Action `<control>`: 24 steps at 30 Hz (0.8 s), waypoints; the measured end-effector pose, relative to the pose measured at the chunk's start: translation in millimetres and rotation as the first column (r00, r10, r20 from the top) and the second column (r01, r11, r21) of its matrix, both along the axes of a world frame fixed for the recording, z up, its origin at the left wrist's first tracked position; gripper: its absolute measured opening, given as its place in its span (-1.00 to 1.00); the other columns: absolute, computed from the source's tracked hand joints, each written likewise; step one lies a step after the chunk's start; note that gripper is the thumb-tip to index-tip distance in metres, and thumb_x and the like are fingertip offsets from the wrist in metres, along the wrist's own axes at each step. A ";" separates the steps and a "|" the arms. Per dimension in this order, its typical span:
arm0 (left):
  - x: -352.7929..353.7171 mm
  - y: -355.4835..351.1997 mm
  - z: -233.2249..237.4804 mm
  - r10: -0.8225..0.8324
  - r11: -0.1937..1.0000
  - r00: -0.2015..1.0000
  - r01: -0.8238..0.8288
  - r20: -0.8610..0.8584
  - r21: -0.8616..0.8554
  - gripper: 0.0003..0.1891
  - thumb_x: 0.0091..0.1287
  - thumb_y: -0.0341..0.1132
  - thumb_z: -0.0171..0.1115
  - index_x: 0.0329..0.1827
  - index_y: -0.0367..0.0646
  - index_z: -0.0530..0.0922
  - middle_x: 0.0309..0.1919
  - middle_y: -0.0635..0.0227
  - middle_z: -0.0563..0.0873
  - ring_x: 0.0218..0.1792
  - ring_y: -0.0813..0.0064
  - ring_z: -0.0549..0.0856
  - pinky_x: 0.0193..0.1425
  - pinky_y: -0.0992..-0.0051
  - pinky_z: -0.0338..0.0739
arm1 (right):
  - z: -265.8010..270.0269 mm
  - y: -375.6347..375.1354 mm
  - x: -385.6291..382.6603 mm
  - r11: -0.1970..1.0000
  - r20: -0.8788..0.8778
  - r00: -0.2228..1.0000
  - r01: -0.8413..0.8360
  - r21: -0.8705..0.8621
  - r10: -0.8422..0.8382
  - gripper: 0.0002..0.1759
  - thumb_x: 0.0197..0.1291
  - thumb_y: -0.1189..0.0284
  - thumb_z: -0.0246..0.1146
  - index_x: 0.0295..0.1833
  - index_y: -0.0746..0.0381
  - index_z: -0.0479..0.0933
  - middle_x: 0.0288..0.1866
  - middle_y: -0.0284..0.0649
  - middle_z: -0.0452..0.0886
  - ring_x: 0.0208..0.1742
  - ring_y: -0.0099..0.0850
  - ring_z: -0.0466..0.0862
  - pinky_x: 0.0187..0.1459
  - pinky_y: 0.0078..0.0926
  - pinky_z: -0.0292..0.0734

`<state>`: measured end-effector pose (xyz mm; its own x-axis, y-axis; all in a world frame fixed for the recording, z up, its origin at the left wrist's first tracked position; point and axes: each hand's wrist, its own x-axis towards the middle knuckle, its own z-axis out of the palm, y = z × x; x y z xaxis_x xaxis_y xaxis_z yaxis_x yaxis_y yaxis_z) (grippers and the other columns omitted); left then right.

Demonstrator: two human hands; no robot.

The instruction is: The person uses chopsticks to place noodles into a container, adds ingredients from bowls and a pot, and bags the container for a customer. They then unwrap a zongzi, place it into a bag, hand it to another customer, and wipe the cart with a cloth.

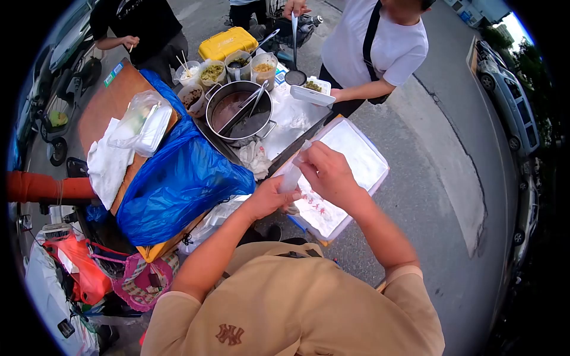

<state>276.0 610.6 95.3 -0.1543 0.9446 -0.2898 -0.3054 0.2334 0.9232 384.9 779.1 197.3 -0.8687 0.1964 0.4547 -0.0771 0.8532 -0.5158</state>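
Note:
In front of my chest I hold a thin, translucent white plastic bag [290, 178] between both hands. My left hand [270, 197] is closed around its lower part, thumb toward the top. My right hand [326, 172] pinches its upper end with bent fingertips. Under the hands lies a white sheet-covered box [350, 148] with red printing on its cover. Just beyond my left hand is a crumpled white cloth [255, 160]. A large metal pot [268, 127], split by a divider and holding dark liquid and a utensil, stands farther away.
Tubs of toppings [212, 73] surround the pot's far side, near a yellow case [228, 43]. Blue plastic sheeting [184, 190] covers the left side, beside a bagged white box [153, 130]. Across from me, a person in white [380, 47] holds a ladle [295, 77] and an open food box [313, 95].

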 end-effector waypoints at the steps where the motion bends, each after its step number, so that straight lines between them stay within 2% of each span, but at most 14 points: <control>1: -3.1 -0.5 -7.6 0.006 1.000 1.000 -0.006 -0.005 0.000 -0.67 0.46 -0.08 0.39 0.01 -0.17 0.61 -0.35 0.48 0.65 -0.42 0.68 0.58 -0.15 0.54 0.57 | -2.0 2.5 2.8 0.991 0.070 0.996 0.063 -0.114 -0.055 -0.78 0.22 0.56 0.42 -0.16 0.29 0.47 -0.34 -0.11 0.62 -0.36 -0.19 0.72 -0.34 -0.33 0.60; 3: -6.2 0.0 -23.3 0.000 0.971 0.941 -0.081 0.337 0.227 -0.59 0.54 0.02 0.23 0.12 -0.17 0.53 -0.39 0.48 0.62 -0.47 0.69 0.53 -0.19 0.55 0.55 | 7.9 4.5 9.7 0.966 0.171 0.983 0.108 -0.233 -0.069 -0.74 0.26 0.54 0.41 -0.02 0.27 0.50 -0.36 -0.10 0.63 -0.36 -0.23 0.73 -0.31 -0.37 0.61; 4: -3.1 -1.1 -11.5 0.078 0.985 0.893 -0.137 0.443 0.103 -0.51 0.58 0.12 0.10 0.19 -0.17 0.46 -0.41 0.46 0.60 -0.50 0.69 0.51 -0.21 0.56 0.54 | 17.6 1.2 12.6 0.967 0.166 0.984 0.101 -0.233 -0.063 -0.74 0.26 0.54 0.41 -0.02 0.27 0.50 -0.36 -0.10 0.63 -0.36 -0.23 0.73 -0.31 -0.37 0.61; 6: -2.1 -2.8 2.7 0.082 0.994 0.900 -0.103 0.428 0.026 -0.55 0.57 0.07 0.16 0.17 -0.16 0.47 -0.38 0.44 0.62 -0.49 0.68 0.52 -0.22 0.56 0.54 | 34.6 -7.2 16.9 0.934 0.180 0.983 0.089 -0.346 -0.027 -0.72 0.26 0.56 0.39 0.06 0.25 0.54 -0.33 -0.11 0.62 -0.37 -0.24 0.71 -0.27 -0.38 0.60; 8: 2.6 -4.0 15.3 0.088 0.996 0.906 -0.073 0.414 -0.052 -0.59 0.55 0.01 0.21 0.14 -0.16 0.48 -0.35 0.42 0.63 -0.48 0.67 0.53 -0.24 0.56 0.53 | 32.1 -3.9 16.5 0.960 0.083 0.996 -0.010 -0.280 0.035 -0.74 0.27 0.58 0.37 0.06 0.24 0.57 -0.30 -0.11 0.62 -0.37 -0.25 0.69 -0.26 -0.39 0.60; 11: 17.4 -9.2 36.3 0.045 0.995 0.975 -0.024 0.217 -0.096 -0.67 0.46 -0.20 0.36 0.09 -0.18 0.47 -0.32 0.38 0.64 -0.44 0.60 0.58 -0.28 0.53 0.52 | 10.3 7.2 13.9 0.966 0.027 0.991 -0.121 -0.228 0.131 -0.85 0.27 0.62 0.33 -0.06 0.30 0.61 -0.24 -0.16 0.62 -0.35 -0.36 0.66 -0.24 -0.45 0.57; 12: 25.8 -14.4 46.8 0.056 0.992 0.991 -0.069 -0.122 -0.109 -0.67 0.41 -0.29 0.40 0.08 -0.19 0.48 -0.28 0.34 0.65 -0.42 0.57 0.61 -0.29 0.51 0.52 | -4.0 10.8 11.5 0.936 0.074 0.988 -0.105 -0.337 0.137 -0.88 0.27 0.62 0.33 -0.08 0.30 0.62 -0.26 -0.20 0.62 -0.34 -0.43 0.65 -0.25 -0.47 0.57; 14: 32.1 -22.4 49.4 0.120 0.992 0.762 -0.123 -0.637 0.039 -0.62 0.24 -0.39 0.50 0.00 -0.23 0.47 -0.17 0.27 0.65 -0.30 0.44 0.68 -0.24 0.39 0.57 | -25.6 14.1 5.3 0.891 0.121 0.980 -0.087 -0.445 0.156 -0.90 0.27 0.62 0.34 -0.10 0.31 0.62 -0.27 -0.24 0.63 -0.33 -0.51 0.65 -0.25 -0.49 0.56; 15: 34.7 -23.0 56.8 0.122 0.991 0.762 -0.130 -0.636 0.034 -0.62 0.24 -0.39 0.50 0.00 -0.23 0.47 -0.17 0.27 0.65 -0.30 0.44 0.68 -0.24 0.39 0.57 | -34.0 13.1 0.7 0.836 0.144 0.972 -0.080 -0.544 0.187 -0.90 0.28 0.61 0.35 -0.11 0.31 0.62 -0.28 -0.27 0.63 -0.32 -0.55 0.64 -0.25 -0.50 0.56; 17: 37.8 -23.8 84.0 0.308 0.924 0.275 0.142 -0.911 0.356 -0.60 0.11 -0.44 0.49 -0.05 -0.19 0.47 -0.16 0.30 0.63 -0.22 0.34 0.68 -0.18 0.30 0.58 | -38.3 7.6 -5.8 0.765 0.165 0.958 -0.078 -0.639 0.236 -0.90 0.28 0.60 0.35 -0.11 0.31 0.62 -0.29 -0.30 0.64 -0.31 -0.60 0.63 -0.25 -0.51 0.56; 18: 37.2 -25.2 88.5 0.310 0.895 0.116 0.298 -0.944 0.331 -0.69 0.07 -0.43 0.41 -0.15 -0.15 0.50 -0.21 0.35 0.59 -0.17 0.27 0.63 -0.14 0.28 0.55 | -37.6 4.1 -7.9 0.733 0.201 0.943 -0.062 -0.677 0.265 -0.91 0.29 0.59 0.35 -0.12 0.31 0.62 -0.29 -0.30 0.64 -0.32 -0.61 0.62 -0.26 -0.51 0.56; 21: 40.9 -34.8 74.2 0.087 0.863 -0.007 0.499 -0.996 0.071 -0.78 0.07 -0.44 0.31 -0.20 -0.11 0.57 -0.17 0.42 0.59 -0.15 0.34 0.57 -0.05 0.34 0.51 | -53.9 0.1 -13.6 0.796 0.145 0.955 -0.124 -0.592 0.257 -0.94 0.29 0.58 0.35 -0.16 0.32 0.63 -0.29 -0.28 0.65 -0.37 -0.58 0.64 -0.29 -0.49 0.56; 23: 41.9 -41.7 59.7 0.060 0.892 -0.010 0.449 -0.998 0.049 -0.86 0.11 -0.38 0.29 -0.27 -0.09 0.56 -0.21 0.41 0.57 -0.15 0.35 0.54 -0.07 0.35 0.47 | -67.3 2.1 -14.7 0.843 0.205 0.961 -0.051 -0.535 0.188 -0.88 0.22 0.54 0.37 -0.14 0.32 0.64 -0.28 -0.10 0.66 -0.25 -0.30 0.70 -0.23 -0.32 0.57; 24: 38.8 -45.3 55.3 0.048 0.940 -0.014 0.339 -0.999 0.040 -0.87 0.10 -0.37 0.29 -0.30 -0.10 0.56 -0.23 0.37 0.57 -0.17 0.31 0.56 -0.09 0.32 0.49 | -81.6 -0.3 -12.5 0.866 0.179 0.973 -0.039 -0.499 0.147 -0.89 0.24 0.55 0.35 -0.15 0.34 0.62 -0.28 -0.10 0.66 -0.29 -0.31 0.72 -0.25 -0.34 0.58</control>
<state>314.8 565.3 150.6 0.0497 0.9785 0.2004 0.9517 -0.1073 0.2878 372.4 778.8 115.6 -0.9565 0.2602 0.1317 0.0099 0.4804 -0.8770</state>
